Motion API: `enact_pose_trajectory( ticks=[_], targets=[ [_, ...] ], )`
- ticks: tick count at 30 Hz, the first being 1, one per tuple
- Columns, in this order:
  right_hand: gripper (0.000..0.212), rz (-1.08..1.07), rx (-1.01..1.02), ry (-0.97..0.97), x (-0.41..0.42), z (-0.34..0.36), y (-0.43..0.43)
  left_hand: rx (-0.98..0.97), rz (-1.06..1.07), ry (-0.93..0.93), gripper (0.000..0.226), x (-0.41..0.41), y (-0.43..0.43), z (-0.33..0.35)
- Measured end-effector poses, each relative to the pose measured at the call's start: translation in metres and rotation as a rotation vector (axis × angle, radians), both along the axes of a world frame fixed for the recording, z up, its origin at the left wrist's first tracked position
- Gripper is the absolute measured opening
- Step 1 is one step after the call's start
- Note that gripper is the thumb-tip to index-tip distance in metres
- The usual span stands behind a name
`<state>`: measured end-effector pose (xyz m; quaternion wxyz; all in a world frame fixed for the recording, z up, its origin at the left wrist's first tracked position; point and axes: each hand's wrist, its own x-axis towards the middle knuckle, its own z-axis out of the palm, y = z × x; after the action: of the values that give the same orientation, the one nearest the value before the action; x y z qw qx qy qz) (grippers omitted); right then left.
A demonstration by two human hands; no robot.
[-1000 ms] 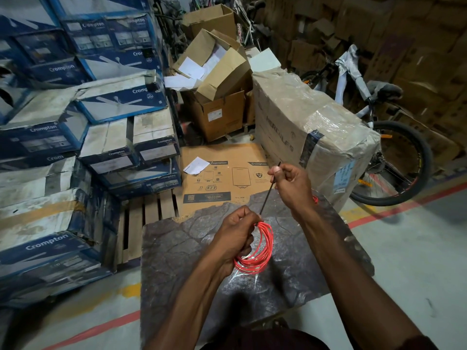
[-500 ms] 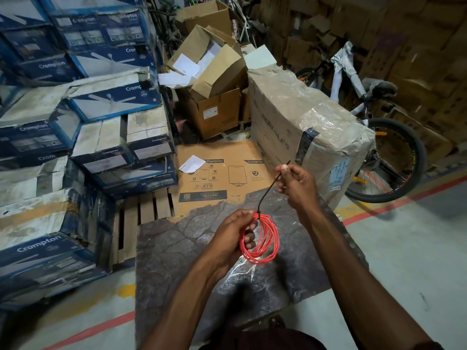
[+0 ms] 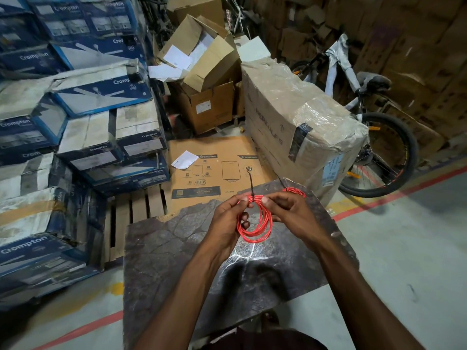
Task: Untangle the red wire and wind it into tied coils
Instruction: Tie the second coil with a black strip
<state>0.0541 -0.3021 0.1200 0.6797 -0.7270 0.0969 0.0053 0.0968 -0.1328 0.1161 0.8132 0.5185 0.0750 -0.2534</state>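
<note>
Over the dark bench, the left hand and right hand are each pinching the top of the red wire coil, which is hanging between them. A black tie is sticking up from it. Farther right, a second red coil is lying on the bench.

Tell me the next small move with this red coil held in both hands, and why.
Probably set the red coil down beside the other tied coil at the slab's far edge. The black tie is already cinched around its top, tail sticking up, with the left hand and right hand pinching either side, so this coil looks finished.
</note>
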Motion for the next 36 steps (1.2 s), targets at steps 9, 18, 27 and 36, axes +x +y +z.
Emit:
enact_pose_trajectory(
  ticks=[9, 18, 27, 36],
  targets=[
    [0.01, -0.218, -0.072, -0.052, 0.01, -0.036, -0.026, 0.203, 0.052, -0.07, 0.022, 0.006, -0.035, -0.026],
    [0.009, -0.38, -0.049, 0.054, 0.032, -0.083, -0.046, 0.475, 0.124, -0.109, 0.028, 0.022, -0.053, -0.069],
    [0.026, -0.482, -0.153, 0.173, 0.071, -0.158, -0.062, 0.593, 0.135, -0.076, 0.012, 0.063, -0.09, -0.139],
    [0.012, -0.414, -0.303, 0.198, 0.122, -0.186, -0.077, 0.705, 0.11, -0.018, 0.031, 0.099, -0.114, -0.193]
  ],
)
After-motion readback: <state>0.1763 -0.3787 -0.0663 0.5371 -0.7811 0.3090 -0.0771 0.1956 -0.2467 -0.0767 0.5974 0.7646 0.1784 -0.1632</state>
